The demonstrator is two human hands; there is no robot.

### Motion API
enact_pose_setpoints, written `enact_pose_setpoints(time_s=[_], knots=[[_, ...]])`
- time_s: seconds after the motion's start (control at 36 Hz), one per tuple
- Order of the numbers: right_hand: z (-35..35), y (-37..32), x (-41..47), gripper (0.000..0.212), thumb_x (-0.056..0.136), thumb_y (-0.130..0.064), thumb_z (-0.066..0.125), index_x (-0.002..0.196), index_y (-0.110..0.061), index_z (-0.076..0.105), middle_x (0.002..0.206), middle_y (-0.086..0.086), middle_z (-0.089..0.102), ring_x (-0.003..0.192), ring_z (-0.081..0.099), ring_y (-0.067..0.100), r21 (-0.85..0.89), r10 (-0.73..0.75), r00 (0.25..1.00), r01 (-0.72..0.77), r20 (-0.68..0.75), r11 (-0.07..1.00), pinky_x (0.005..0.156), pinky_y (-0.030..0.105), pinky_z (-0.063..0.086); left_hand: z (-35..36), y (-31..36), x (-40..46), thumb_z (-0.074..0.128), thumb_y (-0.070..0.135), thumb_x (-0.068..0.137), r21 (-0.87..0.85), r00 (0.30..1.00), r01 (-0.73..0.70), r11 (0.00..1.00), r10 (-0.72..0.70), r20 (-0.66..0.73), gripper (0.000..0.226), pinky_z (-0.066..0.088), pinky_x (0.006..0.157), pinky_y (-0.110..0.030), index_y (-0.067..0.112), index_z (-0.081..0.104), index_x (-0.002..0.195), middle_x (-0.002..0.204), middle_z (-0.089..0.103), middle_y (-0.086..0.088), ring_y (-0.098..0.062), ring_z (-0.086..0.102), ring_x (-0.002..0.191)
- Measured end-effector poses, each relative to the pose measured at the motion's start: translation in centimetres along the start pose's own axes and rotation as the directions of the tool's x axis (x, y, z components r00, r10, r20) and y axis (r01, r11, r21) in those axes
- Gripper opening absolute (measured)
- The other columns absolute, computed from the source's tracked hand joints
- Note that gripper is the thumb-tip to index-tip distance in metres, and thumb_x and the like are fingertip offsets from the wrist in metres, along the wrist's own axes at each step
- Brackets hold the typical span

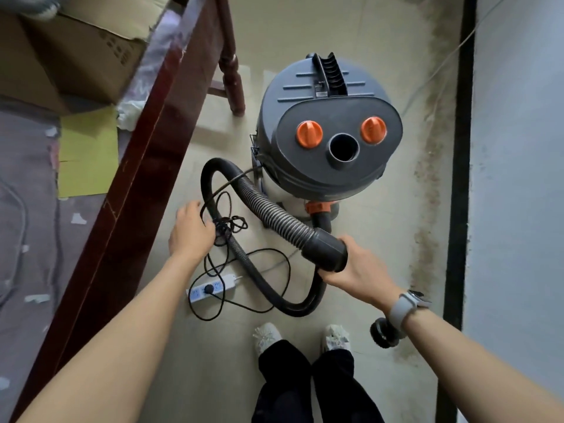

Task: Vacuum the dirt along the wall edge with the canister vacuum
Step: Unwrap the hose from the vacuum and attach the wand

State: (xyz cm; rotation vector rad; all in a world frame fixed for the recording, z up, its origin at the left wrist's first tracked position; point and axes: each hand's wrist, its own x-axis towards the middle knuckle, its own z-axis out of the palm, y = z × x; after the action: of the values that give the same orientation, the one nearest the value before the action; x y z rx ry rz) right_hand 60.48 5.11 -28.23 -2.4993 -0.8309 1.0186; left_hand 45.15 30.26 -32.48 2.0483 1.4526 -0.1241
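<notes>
You are gripping the hose cuff [325, 248] in your right hand [357, 270] beside the canister vacuum [323, 141] while your left hand [190, 230] is pinching the tangled power cord [225, 224], which risks snagging the hose before reaching the dirt [427, 190] along the floor's wall edge.

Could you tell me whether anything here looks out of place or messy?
Yes: a dark band of dirt runs along the floor beside the wall, and the black power cord lies tangled around the hose.
</notes>
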Motion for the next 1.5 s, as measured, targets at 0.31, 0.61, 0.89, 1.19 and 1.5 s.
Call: enact_pose_setpoints(time_s=[0.31, 0.61, 0.89, 1.19, 1.5], knots=[[-4.1, 5.4, -5.3, 0.041, 0.072, -0.018, 0.075, 0.104, -0.016, 0.049, 0.084, 0.005, 0.063, 0.076, 0.061, 0.026, 0.07, -0.039, 0.945, 0.018, 0.324, 0.997, 0.065, 0.033, 0.047, 5.7, 8.3, -7.5, 0.052, 0.028, 0.1, -0.812, 0.839, 0.541, 0.219, -0.067, 0.54, 0.06, 0.051, 0.094, -0.047, 0.02, 0.022, 0.15, 0.127, 0.054, -0.01, -0.026, 0.063, 0.099], [-11.7, 12.3, -9.3, 0.052, 0.074, -0.022, 0.066, 0.122, -0.027, 0.046, 0.098, -0.002, 0.063, 0.088, 0.06, 0.023, -0.13, 0.025, 0.984, -0.002, 0.174, 0.992, 0.075, 0.03, 0.047, 7.1, 15.7, -14.2, 0.051, 0.018, 0.093, -0.62, 0.9, 0.389, 0.681, -0.137, 0.415, 0.024, 0.054, 0.052, -0.029, 0.023, 0.048, 0.116, 0.097, 0.052, -0.002, -0.017, 0.057, 0.082], [-23.8, 13.8, -9.7, 0.052, 0.072, -0.012, 0.067, 0.121, -0.024, 0.055, 0.1, -0.011, 0.053, 0.103, 0.052, 0.022, -0.109, -0.192, 0.978, 0.183, -0.085, 0.977, 0.107, 0.057, 0.026, 4.9, 21.7, -15.8, 0.04, 0.022, 0.09, -0.141, 0.948, -0.038, 0.989, 0.081, 0.307, 0.045, 0.044, 0.089, -0.036, 0.035, 0.048, 0.133, 0.121, 0.047, -0.014, -0.035, 0.05, 0.105], [-36.6, 13.4, -6.4, 0.053, 0.076, -0.009, 0.072, 0.126, -0.016, 0.055, 0.117, 0.005, 0.06, 0.115, 0.05, 0.031, -0.074, -0.217, 0.866, 0.206, -0.451, 0.976, 0.106, 0.047, 0.033, -0.8, 31.2, -15.5, 0.076, 0.049, 0.072, -0.234, 0.789, -0.529, 0.816, 0.574, 0.217, 0.036, 0.048, 0.068, -0.026, 0.04, 0.047, 0.092, 0.081, 0.063, 0.012, -0.006, 0.061, 0.078], [-38.3, 3.6, 6.0, 0.045, 0.095, -0.052, 0.049, 0.113, -0.01, 0.049, 0.1, 0.013, 0.057, 0.088, 0.061, 0.027, 0.981, 0.026, 0.981, -0.191, 0.192, -0.035, 0.073, 0.044, 0.051, -0.4, 39.4, -12.4, 0.075, 0.045, 0.076, -0.4, 0.804, -0.539, 0.741, 0.595, 0.019, 0.042, 0.05, 0.063, -0.028, 0.017, 0.051, 0.096, 0.079, 0.063, 0.004, -0.007, 0.061, 0.071]])
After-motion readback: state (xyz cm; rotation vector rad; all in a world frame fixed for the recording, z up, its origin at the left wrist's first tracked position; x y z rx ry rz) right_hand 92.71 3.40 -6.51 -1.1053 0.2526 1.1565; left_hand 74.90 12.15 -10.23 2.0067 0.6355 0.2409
